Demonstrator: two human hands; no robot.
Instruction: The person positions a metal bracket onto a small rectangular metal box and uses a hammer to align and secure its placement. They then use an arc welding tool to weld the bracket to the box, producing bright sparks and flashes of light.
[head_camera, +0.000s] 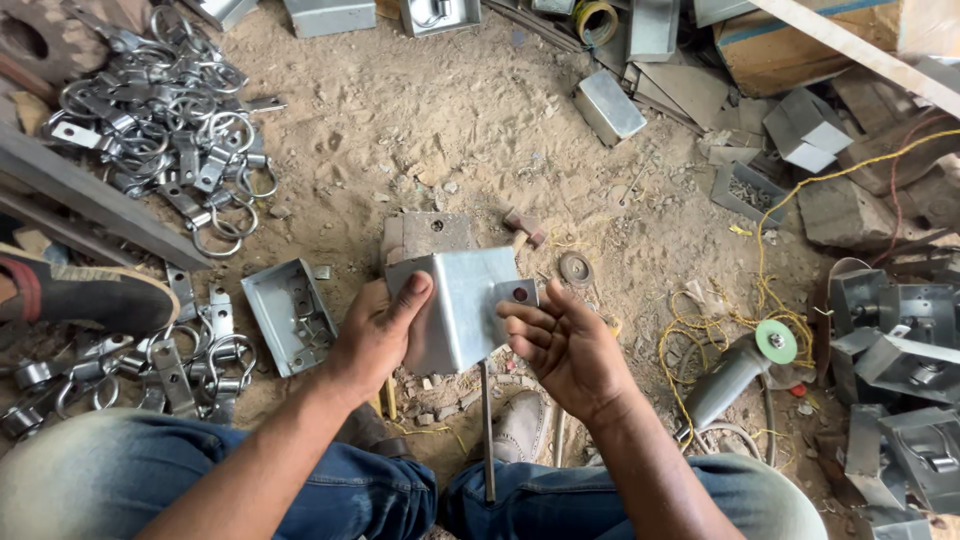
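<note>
Tilting leftward, metal box (462, 305) (steadied by both hands) stands roughly upright.

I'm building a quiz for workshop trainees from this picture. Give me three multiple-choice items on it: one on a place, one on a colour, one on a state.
1. Where does the angle grinder lie?
A. on the dirt to the person's right
B. on the pile of ring clamps
C. in the left hand

2. What colour is the grinder's disc?
A. red
B. green
C. black

3. How is the bent metal box held?
A. it lies untouched on the ground
B. by the right hand alone
C. between both hands, above the ground

Answers:
1 A: it rests on the sand beside the yellow cord, right of the right hand.
2 B: the round disc at its head shows green.
3 C: the left hand grips its left edge, and the right hand's fingers hold its right tab.
</note>
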